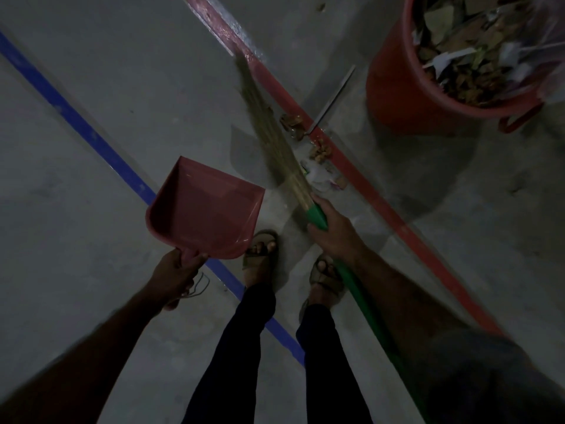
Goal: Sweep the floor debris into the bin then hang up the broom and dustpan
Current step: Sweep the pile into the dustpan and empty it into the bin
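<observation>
My left hand grips the handle of a red dustpan, held above the floor with its open mouth pointing up and right. My right hand holds a broom by its green handle, just below the straw bristles, which stretch up and left across the floor. A small pile of debris, brown leaves and bits of white paper, lies beside the bristles along a red floor line. A red bin full of leaves and paper stands at the upper right.
A red stripe and a blue stripe cross the grey concrete floor diagonally. My feet in sandals stand between them. A thin pale stick lies by the bin. The bin casts a shadow below it.
</observation>
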